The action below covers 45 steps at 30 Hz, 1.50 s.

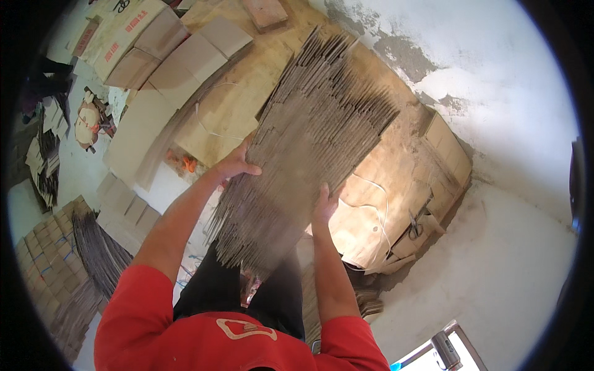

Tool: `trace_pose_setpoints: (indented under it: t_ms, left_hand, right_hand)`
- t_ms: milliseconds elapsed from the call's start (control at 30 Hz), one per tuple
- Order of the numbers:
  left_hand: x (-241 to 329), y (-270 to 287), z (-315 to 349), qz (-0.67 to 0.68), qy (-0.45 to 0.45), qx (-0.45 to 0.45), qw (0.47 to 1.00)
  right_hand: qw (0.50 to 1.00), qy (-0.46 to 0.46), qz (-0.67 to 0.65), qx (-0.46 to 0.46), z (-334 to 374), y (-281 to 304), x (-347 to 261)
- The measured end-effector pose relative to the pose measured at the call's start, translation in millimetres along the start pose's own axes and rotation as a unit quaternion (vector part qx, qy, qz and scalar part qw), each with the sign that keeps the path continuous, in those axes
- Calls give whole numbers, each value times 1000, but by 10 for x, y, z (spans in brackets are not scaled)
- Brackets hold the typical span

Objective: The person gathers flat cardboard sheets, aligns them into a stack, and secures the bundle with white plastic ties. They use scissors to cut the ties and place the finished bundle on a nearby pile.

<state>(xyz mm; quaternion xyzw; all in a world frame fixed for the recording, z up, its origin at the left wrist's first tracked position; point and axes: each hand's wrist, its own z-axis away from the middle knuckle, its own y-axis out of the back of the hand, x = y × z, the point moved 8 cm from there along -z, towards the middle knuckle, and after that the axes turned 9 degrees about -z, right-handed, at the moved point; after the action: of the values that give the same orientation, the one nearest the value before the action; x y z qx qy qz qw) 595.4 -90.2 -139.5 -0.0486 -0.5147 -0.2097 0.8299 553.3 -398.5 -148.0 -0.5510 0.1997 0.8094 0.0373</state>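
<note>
Left hand [237,164] and right hand [324,205] clasp opposite sides of thick brown cardboard stack [303,145]; stack lies between hands, reaching beyond them. Scissors [414,223] right of right hand.

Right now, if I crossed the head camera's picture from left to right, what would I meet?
Brown strapped bundles → a small orange thing → a stack of cardboard pieces held between the left hand and right hand → scissors → a silver cylinder by the lower edge.
</note>
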Motion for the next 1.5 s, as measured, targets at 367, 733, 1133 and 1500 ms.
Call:
trace_pose_setpoints:
  t_ms: [367,733,1133,1500]
  left_hand:
    - [121,19,71,-29,33,18,999]
    - [177,286,175,-88,78,127,985]
    - [353,221,105,-290,109,139,941]
    - [451,316,143,-347,231,204,886]
  right_hand:
    - [769,326,461,-298,-305,-1533,-1633]
    - [750,348,455,-331,-391,-1490,-1386]
    - [753,342,459,-325,-397,-1455,-1411]
    - [762,302,451,-352,-398,-1506,-1435]
